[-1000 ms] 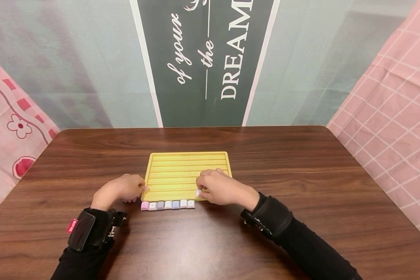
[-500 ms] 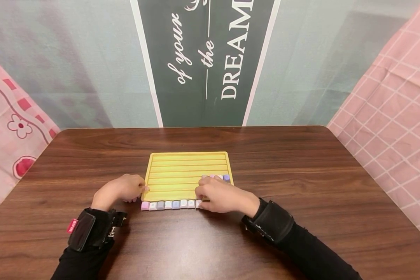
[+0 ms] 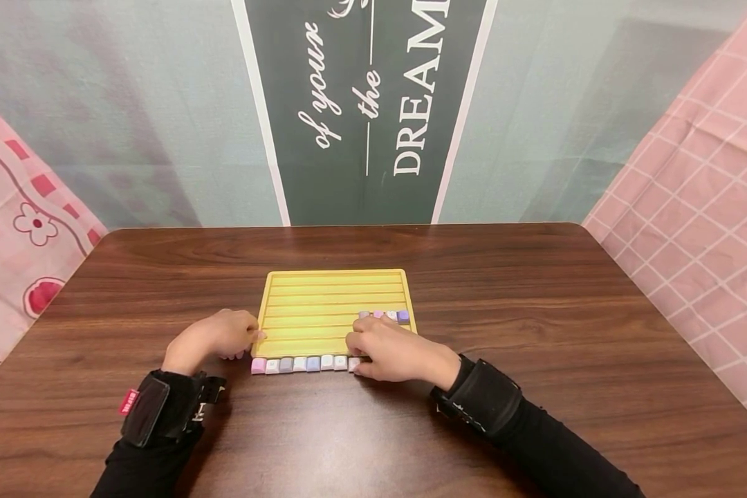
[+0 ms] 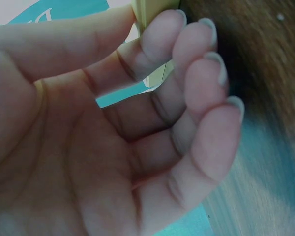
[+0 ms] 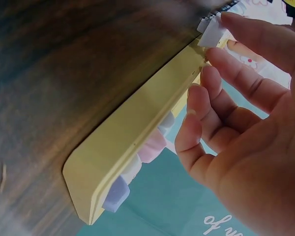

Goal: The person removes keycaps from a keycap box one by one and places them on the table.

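Note:
A yellow ridged tray (image 3: pixel 311 304) lies on the table. My left hand (image 3: pixel 220 333) pinches its left edge between thumb and forefinger; in the left wrist view the other fingers (image 4: pixel 206 88) are curled beside it. Along the tray's near side runs a row of pastel keycaps (image 3: pixel 299 364), pink, white, grey and blue. At the row's right end my right hand (image 3: pixel 389 351) pinches a whitish keycap (image 5: pixel 214 32) between thumb and forefinger. It rests beside its neighbour. More keycaps (image 3: pixel 391 316) sit in a tray groove at the right, partly hidden by that hand.
A few pinkish keycaps (image 3: pixel 233 356) show under my left hand, mostly hidden. The brown wooden table (image 3: pixel 504 297) extends around the tray. Behind it hangs a grey-green cloth (image 3: pixel 205 138) with lettering, and pink cloths (image 3: pixel 709 194) flank the sides.
My right hand has brought the whitish keycap from over the tray's near right part down to the right end of the row. The left hand has stayed on the tray's edge.

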`<state>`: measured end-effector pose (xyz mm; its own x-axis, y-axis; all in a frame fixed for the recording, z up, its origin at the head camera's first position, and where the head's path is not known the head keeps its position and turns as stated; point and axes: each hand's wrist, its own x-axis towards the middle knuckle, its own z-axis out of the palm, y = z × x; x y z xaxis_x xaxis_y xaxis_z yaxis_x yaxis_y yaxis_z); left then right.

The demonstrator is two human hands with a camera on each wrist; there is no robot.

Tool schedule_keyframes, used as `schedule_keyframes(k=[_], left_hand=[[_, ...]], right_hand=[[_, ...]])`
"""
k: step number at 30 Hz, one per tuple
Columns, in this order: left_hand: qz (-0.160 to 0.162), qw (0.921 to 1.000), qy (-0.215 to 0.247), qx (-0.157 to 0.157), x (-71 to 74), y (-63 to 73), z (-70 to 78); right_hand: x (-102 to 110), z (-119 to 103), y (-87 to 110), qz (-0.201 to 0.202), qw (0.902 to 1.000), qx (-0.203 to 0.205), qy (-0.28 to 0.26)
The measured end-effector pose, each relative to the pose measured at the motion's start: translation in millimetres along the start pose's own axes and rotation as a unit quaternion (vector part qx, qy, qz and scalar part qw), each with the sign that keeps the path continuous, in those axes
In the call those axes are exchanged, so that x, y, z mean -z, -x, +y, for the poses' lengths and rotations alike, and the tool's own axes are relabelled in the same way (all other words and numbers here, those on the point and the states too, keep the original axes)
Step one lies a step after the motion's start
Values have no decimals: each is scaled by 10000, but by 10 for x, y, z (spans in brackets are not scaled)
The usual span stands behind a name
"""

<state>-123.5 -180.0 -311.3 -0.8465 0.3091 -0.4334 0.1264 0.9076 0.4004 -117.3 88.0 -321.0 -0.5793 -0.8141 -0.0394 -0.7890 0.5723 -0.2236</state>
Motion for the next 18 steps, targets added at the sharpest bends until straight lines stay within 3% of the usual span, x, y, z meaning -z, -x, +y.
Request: schedule_keyframes(k=[18], left_hand=[[40, 10000, -7, -69, -3, 3, -12]], right_hand=[[-6, -6, -13, 44, 9999, -35, 110]])
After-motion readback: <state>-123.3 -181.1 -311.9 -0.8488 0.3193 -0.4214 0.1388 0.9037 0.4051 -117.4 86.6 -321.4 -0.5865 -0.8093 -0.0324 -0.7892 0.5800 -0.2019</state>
